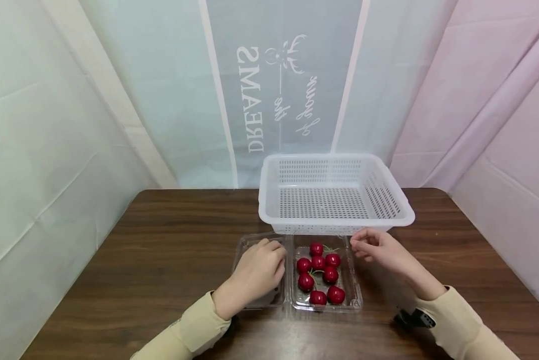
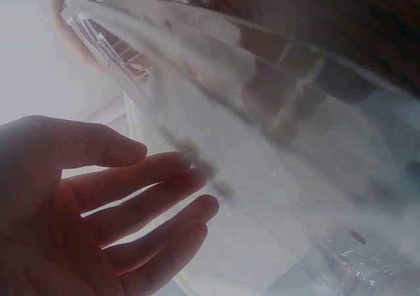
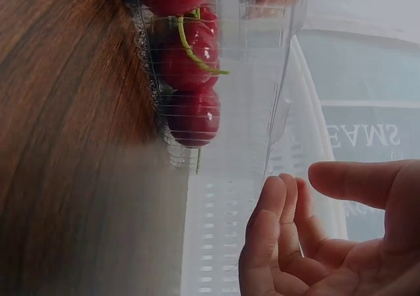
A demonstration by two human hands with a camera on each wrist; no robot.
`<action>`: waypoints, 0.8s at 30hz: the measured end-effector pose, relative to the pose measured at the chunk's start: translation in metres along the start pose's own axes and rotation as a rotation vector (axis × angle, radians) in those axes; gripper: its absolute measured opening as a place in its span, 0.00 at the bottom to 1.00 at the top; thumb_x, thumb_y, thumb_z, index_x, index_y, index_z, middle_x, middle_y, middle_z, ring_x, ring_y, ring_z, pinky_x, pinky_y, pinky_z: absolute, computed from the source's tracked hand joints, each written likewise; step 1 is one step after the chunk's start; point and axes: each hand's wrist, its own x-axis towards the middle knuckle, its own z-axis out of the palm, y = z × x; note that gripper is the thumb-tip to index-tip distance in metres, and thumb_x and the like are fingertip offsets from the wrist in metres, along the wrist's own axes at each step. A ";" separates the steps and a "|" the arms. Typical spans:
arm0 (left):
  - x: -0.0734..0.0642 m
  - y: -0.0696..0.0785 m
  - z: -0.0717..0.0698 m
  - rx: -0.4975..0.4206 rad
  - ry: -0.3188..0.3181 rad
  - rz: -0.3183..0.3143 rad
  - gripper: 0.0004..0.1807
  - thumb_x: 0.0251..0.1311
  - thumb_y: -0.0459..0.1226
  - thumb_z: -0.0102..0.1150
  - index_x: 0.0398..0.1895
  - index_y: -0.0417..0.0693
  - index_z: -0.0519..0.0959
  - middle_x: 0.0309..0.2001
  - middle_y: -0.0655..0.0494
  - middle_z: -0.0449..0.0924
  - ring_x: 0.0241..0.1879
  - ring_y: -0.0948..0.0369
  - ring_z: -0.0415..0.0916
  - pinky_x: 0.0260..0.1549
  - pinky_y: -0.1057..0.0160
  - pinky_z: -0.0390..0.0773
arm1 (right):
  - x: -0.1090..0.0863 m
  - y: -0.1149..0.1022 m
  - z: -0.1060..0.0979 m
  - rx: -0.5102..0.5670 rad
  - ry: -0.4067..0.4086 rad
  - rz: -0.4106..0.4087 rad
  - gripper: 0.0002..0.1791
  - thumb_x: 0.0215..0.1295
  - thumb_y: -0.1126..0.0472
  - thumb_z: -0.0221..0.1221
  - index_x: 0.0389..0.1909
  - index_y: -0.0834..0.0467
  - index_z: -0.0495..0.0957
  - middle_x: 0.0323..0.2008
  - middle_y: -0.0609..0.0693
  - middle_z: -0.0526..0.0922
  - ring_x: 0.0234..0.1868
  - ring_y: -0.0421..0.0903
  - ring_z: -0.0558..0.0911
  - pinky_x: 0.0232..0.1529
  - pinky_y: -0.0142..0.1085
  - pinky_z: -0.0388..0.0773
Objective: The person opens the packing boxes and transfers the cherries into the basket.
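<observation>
A clear plastic clamshell box lies unfolded on the table, with several red cherries in its right half. Some cherries carry green stems. My left hand is over the left half, the lid. Seen from the left wrist, its fingers are loosely bent and their tips are at the clear plastic; whether they touch is unclear. My right hand is beside the box's right rim, near the far corner. The right wrist view shows its thumb apart from loosely curled fingers, nothing between them.
Just behind the box stands a white perforated plastic basket, with nothing visible inside. The dark wooden table extends to both sides. Printed curtains hang behind and around it.
</observation>
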 end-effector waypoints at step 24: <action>0.000 0.004 0.000 0.010 -0.064 0.025 0.08 0.57 0.36 0.55 0.36 0.48 0.83 0.45 0.56 0.83 0.40 0.58 0.77 0.37 0.60 0.78 | -0.007 -0.045 0.023 -0.414 -0.022 -0.333 0.06 0.58 0.61 0.63 0.36 0.57 0.80 0.29 0.42 0.83 0.30 0.35 0.80 0.31 0.29 0.76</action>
